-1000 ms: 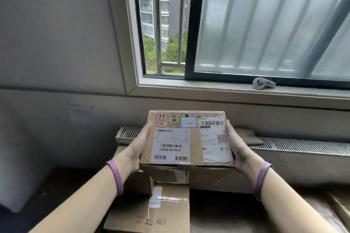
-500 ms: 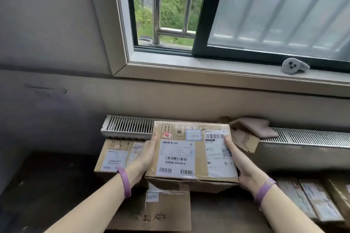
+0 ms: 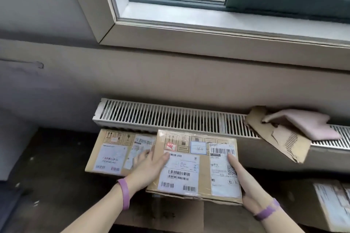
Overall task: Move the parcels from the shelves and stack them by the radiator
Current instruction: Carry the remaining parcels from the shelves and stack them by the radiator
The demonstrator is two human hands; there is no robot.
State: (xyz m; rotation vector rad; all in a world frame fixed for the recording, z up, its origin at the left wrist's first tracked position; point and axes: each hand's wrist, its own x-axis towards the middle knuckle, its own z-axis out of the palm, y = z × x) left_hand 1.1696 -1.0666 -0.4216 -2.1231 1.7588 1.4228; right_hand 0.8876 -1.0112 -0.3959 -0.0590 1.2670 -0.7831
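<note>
A brown cardboard parcel (image 3: 197,164) with white shipping labels is held low in front of the white radiator (image 3: 161,117). My left hand (image 3: 146,170) grips its left side, thumb on top. My right hand (image 3: 244,181) grips its right side, thumb on a label. A second labelled parcel (image 3: 117,154) lies to the left against the radiator. A flat brown box (image 3: 170,215) lies below the held parcel; whether they touch I cannot tell.
A torn cardboard piece (image 3: 278,136) and a pink cloth (image 3: 303,123) lie on the radiator's right part. More labelled parcels (image 3: 333,204) lie at the lower right. A windowsill (image 3: 208,26) juts out above. Dark floor (image 3: 53,176) spreads to the left.
The parcel has gone down and forward toward the radiator, and my view has tilted down. My thumbs now lie on its top face.
</note>
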